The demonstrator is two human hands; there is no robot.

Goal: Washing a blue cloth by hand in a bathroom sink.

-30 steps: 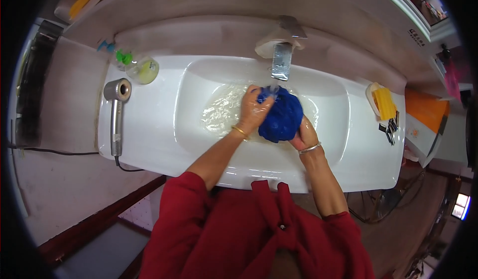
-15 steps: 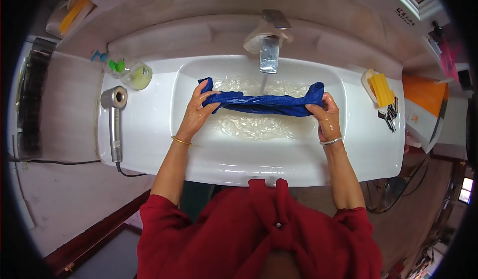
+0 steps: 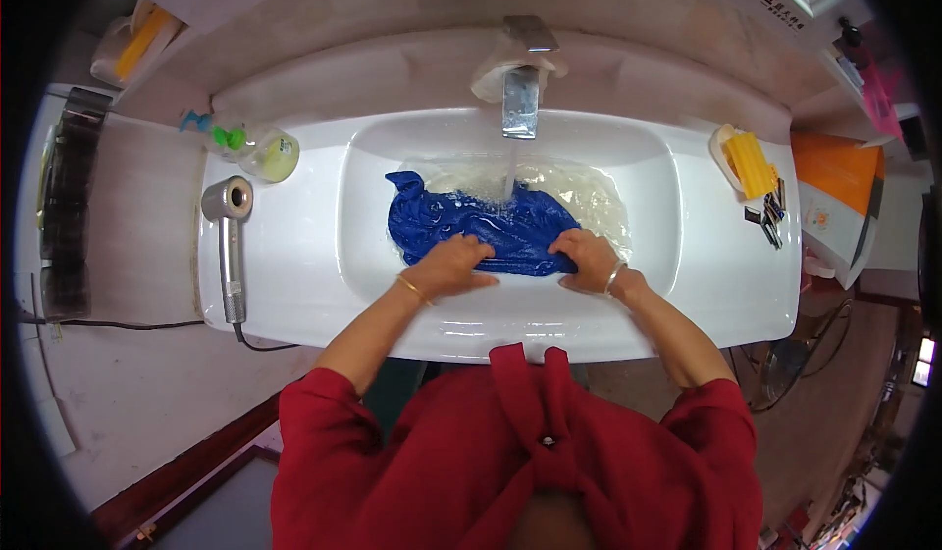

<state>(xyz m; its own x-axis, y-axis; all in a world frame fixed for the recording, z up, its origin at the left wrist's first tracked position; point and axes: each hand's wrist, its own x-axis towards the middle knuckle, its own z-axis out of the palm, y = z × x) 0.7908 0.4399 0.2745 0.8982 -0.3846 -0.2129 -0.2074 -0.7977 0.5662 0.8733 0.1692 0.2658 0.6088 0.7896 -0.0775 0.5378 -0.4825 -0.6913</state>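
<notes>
A wet blue cloth [image 3: 491,233] lies spread in the water of the white sink basin [image 3: 378,148]. A stream from the chrome faucet [image 3: 520,104] falls onto its far edge. With fingers curled, my left hand [image 3: 449,267] grips the cloth's near edge left of centre, thumb sticking out to the right. At its near right corner, my right hand [image 3: 591,261] pinches the fabric between fingers and thumb. The fingertips of both hands are partly hidden against the cloth. I wear a gold-coloured bangle on the left wrist and a silver-coloured one on the right.
On the left ledge stand a pump bottle [image 3: 275,156] and a silver hair dryer [image 3: 231,246] with a cord. At the right are a dish with a yellow bar or sponge [image 3: 752,165] and several small dark items [image 3: 770,214]. An orange-and-white box [image 3: 834,197] stands beyond.
The cloth, stretched between both hands over the basin, has been lowered into the water and spreads out. My hands have come closer together and nearer to me. The water stream now hits the cloth.
</notes>
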